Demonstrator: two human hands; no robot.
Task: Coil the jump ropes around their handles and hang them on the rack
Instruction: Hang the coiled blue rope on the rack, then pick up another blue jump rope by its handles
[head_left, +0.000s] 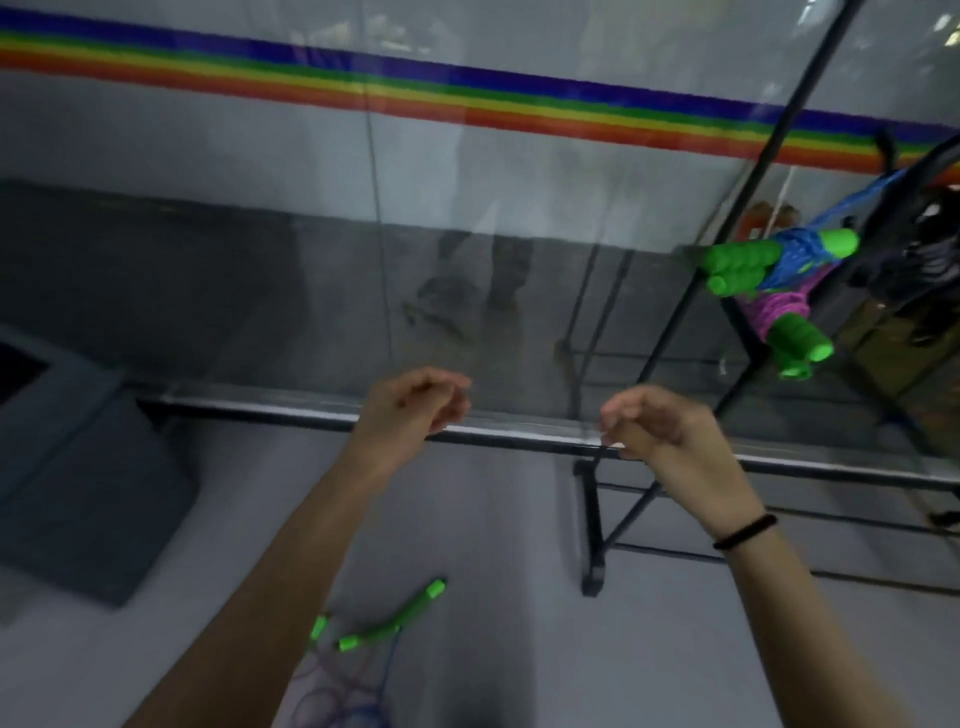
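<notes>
Two coiled jump ropes hang on the black rack (748, 171) at the upper right: a blue-corded one (800, 257) and a pink-corded one (779, 312), both with green handles. On the floor below, between my forearms, lie loose jump ropes with green handles (402, 613) and tangled pink and blue cords (332, 691). My left hand (415, 400) and my right hand (660, 421) hover in mid-air in front of a glass wall, fingers loosely curled, holding nothing. The frame is motion-blurred.
A glass wall with a rainbow stripe (467, 98) stands ahead, its base rail (260, 410) crossing the view. The rack's black foot (592, 571) rests on the pale floor. A dark grey mat (93, 499) lies at the left.
</notes>
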